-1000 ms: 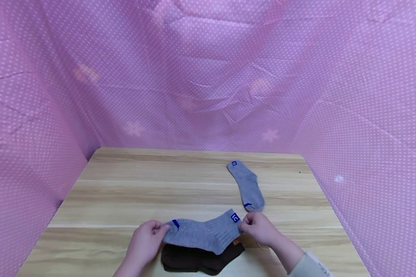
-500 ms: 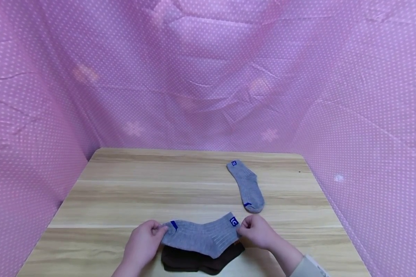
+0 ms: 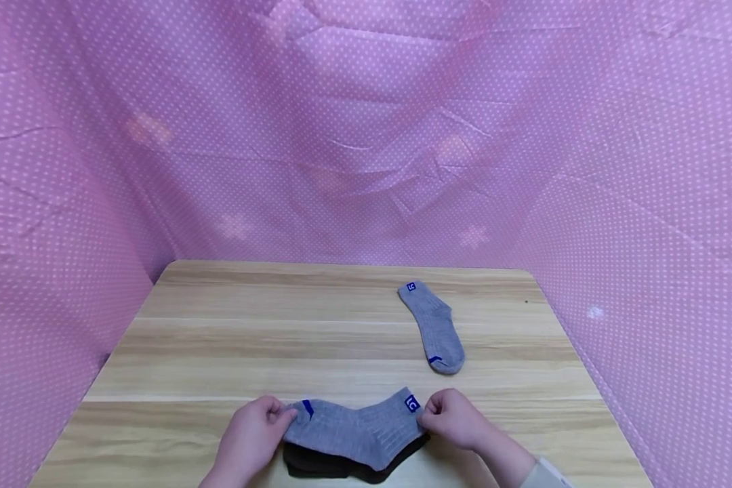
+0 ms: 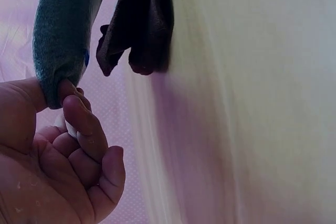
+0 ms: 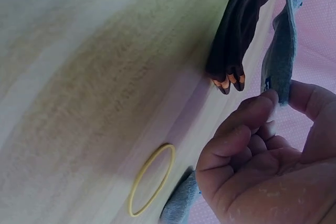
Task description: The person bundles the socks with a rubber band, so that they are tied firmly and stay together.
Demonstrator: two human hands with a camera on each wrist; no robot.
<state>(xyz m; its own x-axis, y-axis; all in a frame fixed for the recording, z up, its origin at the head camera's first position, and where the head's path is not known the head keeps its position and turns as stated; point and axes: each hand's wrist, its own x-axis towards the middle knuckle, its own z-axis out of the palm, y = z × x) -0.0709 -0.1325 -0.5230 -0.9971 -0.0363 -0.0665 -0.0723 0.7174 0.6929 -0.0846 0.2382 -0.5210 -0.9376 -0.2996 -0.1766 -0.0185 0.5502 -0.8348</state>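
A grey sock with blue marks is stretched flat between my two hands. My left hand pinches its toe end between thumb and fingers. At the cuff, beside the blue label, my right hand pinches the other end. Below it on the table lie dark brown socks, mostly covered by the grey one in the head view. Both wrist views show a gap between the grey sock and the brown socks, whose cuffs carry orange marks.
A second grey sock lies at the right on the wooden table. In the right wrist view a yellow rubber band rests on the tabletop. Pink dotted cloth surrounds the table's back and sides.
Both hands have lowered the grey sock toward the table's near edge, so it covers more of the brown socks. The second grey sock has stayed in place.
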